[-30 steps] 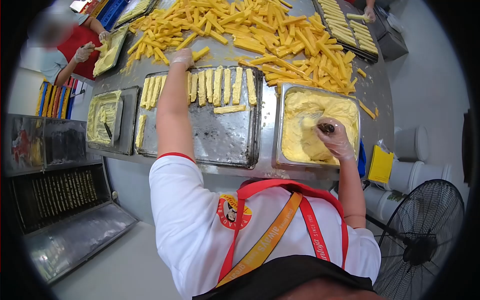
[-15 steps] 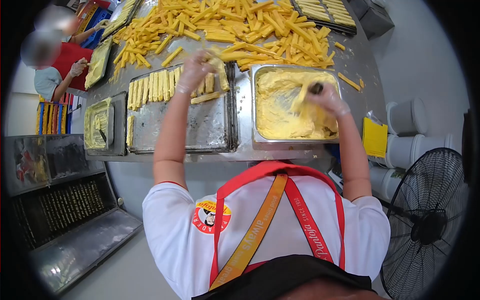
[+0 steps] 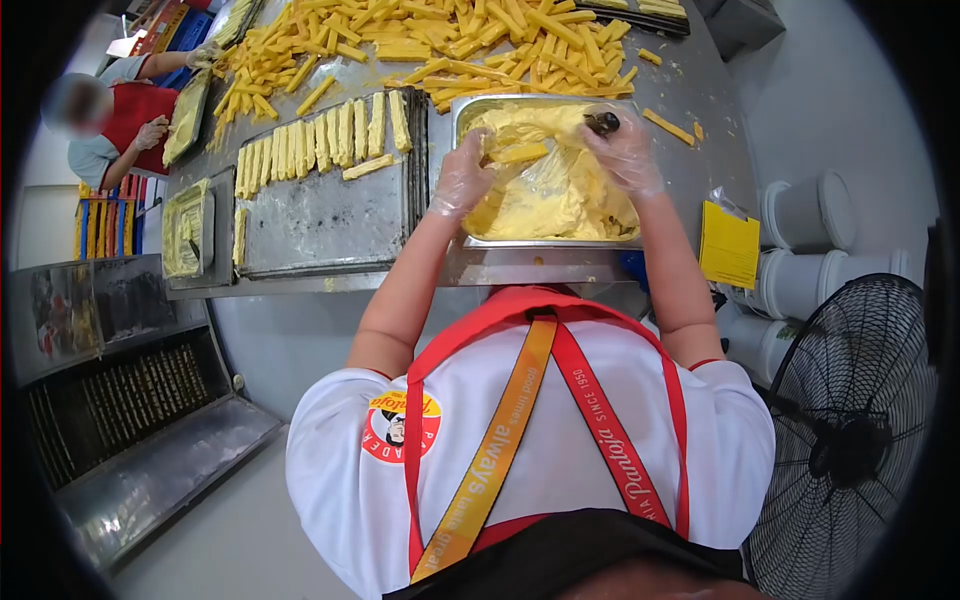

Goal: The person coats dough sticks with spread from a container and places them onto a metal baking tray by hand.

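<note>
At the left rim of a metal pan (image 3: 463, 225) of pale yellow cream (image 3: 560, 210), my left hand (image 3: 465, 178), in a clear plastic glove, is closed on one end of a yellow cake stick (image 3: 520, 153). The stick lies over the cream. My right hand (image 3: 625, 155), also gloved, grips a black-handled spreader (image 3: 602, 122) on the pan's right side; its blade is hidden by cream and fingers. Left of the pan, a dark baking tray (image 3: 330, 230) carries a row of cream-coated sticks (image 3: 320, 140), with one lying crosswise below the row.
Behind the pan is a big heap of yellow sticks (image 3: 440, 40). A smaller cream pan (image 3: 188, 235) stands at the table's left end. A co-worker (image 3: 135, 125) in a red apron works at the far left. White buckets (image 3: 810, 210) and a black fan (image 3: 845, 430) are on the right.
My left hand has come from the baking tray to the cream pan and now holds a stick there. A coated stick stands at the row's right end. The view has shifted slightly.
</note>
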Motion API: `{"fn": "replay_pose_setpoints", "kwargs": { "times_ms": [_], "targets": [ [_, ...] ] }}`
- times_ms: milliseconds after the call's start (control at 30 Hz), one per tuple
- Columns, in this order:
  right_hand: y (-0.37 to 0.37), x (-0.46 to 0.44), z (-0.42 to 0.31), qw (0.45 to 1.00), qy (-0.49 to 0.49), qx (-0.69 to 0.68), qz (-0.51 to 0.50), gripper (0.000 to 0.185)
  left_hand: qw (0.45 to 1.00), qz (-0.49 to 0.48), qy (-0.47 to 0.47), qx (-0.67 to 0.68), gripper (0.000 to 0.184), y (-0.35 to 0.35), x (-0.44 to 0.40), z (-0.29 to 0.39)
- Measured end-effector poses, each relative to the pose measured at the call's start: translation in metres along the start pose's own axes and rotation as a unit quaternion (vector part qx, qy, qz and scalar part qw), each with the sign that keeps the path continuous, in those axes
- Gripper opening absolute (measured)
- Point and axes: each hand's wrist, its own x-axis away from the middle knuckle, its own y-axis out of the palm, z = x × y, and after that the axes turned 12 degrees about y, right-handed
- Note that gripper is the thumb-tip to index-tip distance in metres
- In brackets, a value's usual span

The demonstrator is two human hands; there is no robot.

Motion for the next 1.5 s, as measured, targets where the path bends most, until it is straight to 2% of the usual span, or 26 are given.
{"fn": "replay_pose_setpoints", "kwargs": {
  "times_ms": [33, 67, 167, 233, 300, 333, 433, 533, 600, 633, 667, 700, 767, 800, 867, 933, 967, 1033, 1133, 1233, 1300, 1400, 1500],
  "targets": [
    [0.003, 0.009, -0.009, 0.989, 0.05, -0.131, -0.053, 0.017, 1.0, 0.0, -0.004, -0.005, 0.048, 0.001, -0.001, 0.0],
    [0.006, 0.014, -0.015, 0.955, 0.101, -0.259, -0.104, 0.017, 1.0, -0.001, -0.009, -0.01, 0.049, 0.0, -0.002, 0.002],
    [0.012, 0.013, -0.014, 0.918, 0.162, -0.326, -0.157, 0.019, 0.999, -0.002, -0.018, -0.033, 0.049, 0.001, -0.001, 0.012],
    [0.019, -0.001, 0.021, 0.96, 0.165, -0.199, -0.105, 0.019, 0.999, 0.005, -0.007, -0.037, 0.048, 0.003, 0.002, 0.012],
    [0.01, -0.006, 0.009, 0.982, 0.171, -0.061, -0.058, 0.02, 0.999, 0.022, 0.018, -0.027, 0.046, 0.005, 0.004, 0.002],
    [0.007, 0.0, 0.003, 0.988, 0.145, -0.052, -0.034, 0.019, 0.999, 0.026, 0.017, -0.023, 0.045, 0.007, 0.005, -0.003],
    [0.012, 0.017, -0.021, 0.914, 0.182, -0.345, -0.116, 0.022, 0.999, 0.027, -0.005, -0.023, 0.04, 0.005, 0.008, 0.001],
    [0.025, 0.012, -0.001, 0.924, 0.176, -0.316, -0.12, 0.02, 0.998, 0.022, -0.049, -0.032, 0.035, -0.004, 0.005, 0.019],
    [0.017, 0.003, 0.008, 0.982, 0.148, -0.101, -0.061, 0.016, 0.998, 0.029, -0.052, -0.018, 0.033, -0.008, 0.007, 0.021],
    [0.017, -0.002, 0.01, 0.991, 0.128, 0.009, -0.029, 0.015, 0.998, 0.034, -0.056, -0.016, 0.032, -0.01, 0.006, 0.021],
    [0.01, 0.005, -0.008, 0.994, 0.102, 0.021, -0.018, 0.014, 0.997, 0.038, -0.061, -0.014, 0.031, -0.01, 0.007, 0.022],
    [0.012, 0.011, -0.015, 0.984, 0.125, -0.118, -0.055, 0.015, 0.997, 0.04, -0.068, -0.012, 0.031, -0.011, 0.009, 0.023],
    [0.018, 0.021, -0.026, 0.899, 0.169, -0.384, -0.126, 0.018, 0.997, 0.01, -0.057, -0.047, 0.028, -0.013, 0.009, 0.024],
    [0.017, 0.024, -0.038, 0.892, 0.201, -0.38, -0.142, 0.019, 0.996, -0.003, -0.053, -0.066, 0.027, -0.015, 0.011, 0.024],
    [0.033, 0.011, -0.004, 0.946, 0.174, -0.242, -0.129, 0.018, 0.997, 0.001, -0.042, -0.068, 0.025, -0.02, 0.019, 0.025],
    [0.036, -0.004, 0.022, 0.975, 0.162, -0.114, -0.098, 0.019, 0.994, 0.016, -0.033, -0.1, 0.023, -0.033, 0.029, 0.025],
    [0.035, -0.008, 0.026, 0.982, 0.167, -0.057, -0.069, 0.02, 0.992, 0.073, -0.052, -0.088, 0.023, -0.048, 0.036, 0.02],
    [0.028, -0.002, 0.008, 0.979, 0.181, -0.071, -0.061, 0.021, 0.977, 0.183, -0.085, -0.063, 0.023, -0.087, 0.057, 0.006],
    [0.027, 0.011, -0.012, 0.984, 0.169, -0.016, -0.051, 0.021, 0.904, 0.296, -0.198, -0.239, 0.017, -0.187, 0.095, -0.03],
    [0.033, 0.014, -0.009, 0.988, 0.153, -0.012, -0.034, 0.022, 0.827, 0.279, -0.246, -0.421, 0.023, -0.264, 0.17, -0.131],
    [0.039, 0.012, -0.007, 0.984, 0.169, -0.026, -0.038, 0.023, 0.806, 0.315, -0.215, -0.453, 0.025, -0.29, 0.203, -0.172],
    [0.05, 0.006, 0.003, 0.985, 0.168, -0.025, -0.037, 0.022, 0.793, 0.304, -0.261, -0.458, 0.024, -0.31, 0.224, -0.206],
    [0.053, 0.002, 0.005, 0.986, 0.163, -0.003, -0.033, 0.021, 0.791, 0.255, -0.303, -0.466, 0.023, -0.32, 0.234, -0.236]
  ]
}}
